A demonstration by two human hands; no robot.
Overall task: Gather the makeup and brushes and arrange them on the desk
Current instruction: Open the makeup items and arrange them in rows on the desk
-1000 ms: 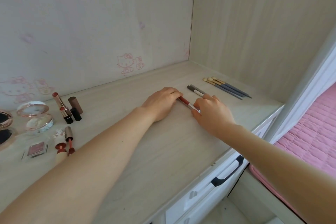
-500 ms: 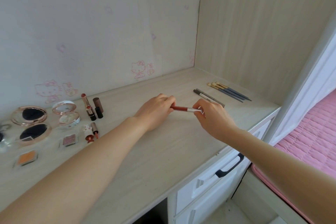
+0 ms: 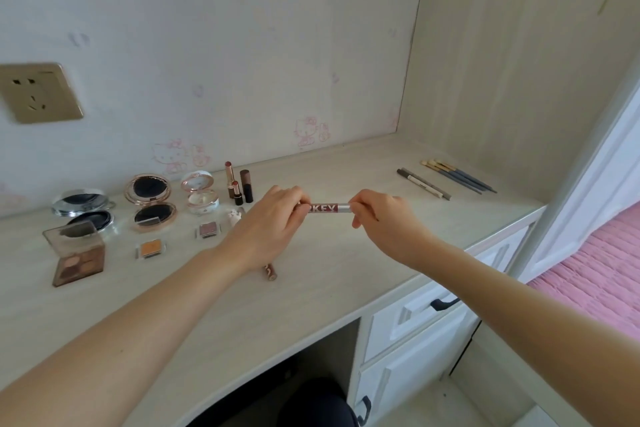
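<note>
Two of our hands hold one red-and-silver lip pencil (image 3: 327, 208) level above the desk (image 3: 311, 291); our left hand (image 3: 273, 229) pinches its red end, our right hand (image 3: 384, 222) its silver end; both forearms reach forward, wrists raised.

Your left hand (image 3: 273, 222) and right hand (image 3: 377, 215) cover both ends of the red-and-silver pencil (image 3: 329, 208), and its lettering starts under the left one. That arm hides all but the end of a brown tube (image 3: 270, 273) and part of a small white item (image 3: 236, 215). Print on the grey pencils (image 3: 424, 184) is too small to read.
</note>
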